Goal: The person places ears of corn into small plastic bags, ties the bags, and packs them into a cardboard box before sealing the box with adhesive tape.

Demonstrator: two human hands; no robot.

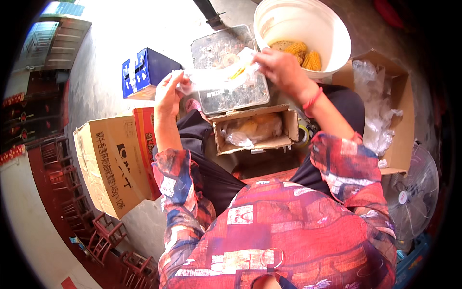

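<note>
A clear plastic bag [211,79] is stretched between my two hands, over a flat, worn grey box [233,98]. Something yellow, apparently corn, shows inside the bag towards its right end. My left hand [169,92] pinches the bag's left end between thumb and fingers. At the other end, my right hand [281,70] has its fingers closed on the plastic, close to the bucket's rim. Between my knees stands a small open cardboard box [292,126], with a plastic-wrapped yellow item [252,126] in it.
A white bucket [332,33] with several corn cobs [312,61] stands beyond my right hand. To its right, an open carton [402,115] holds loose plastic bags [375,106], near a fan [409,197]. At left are a blue box [153,72] and a large carton [108,164].
</note>
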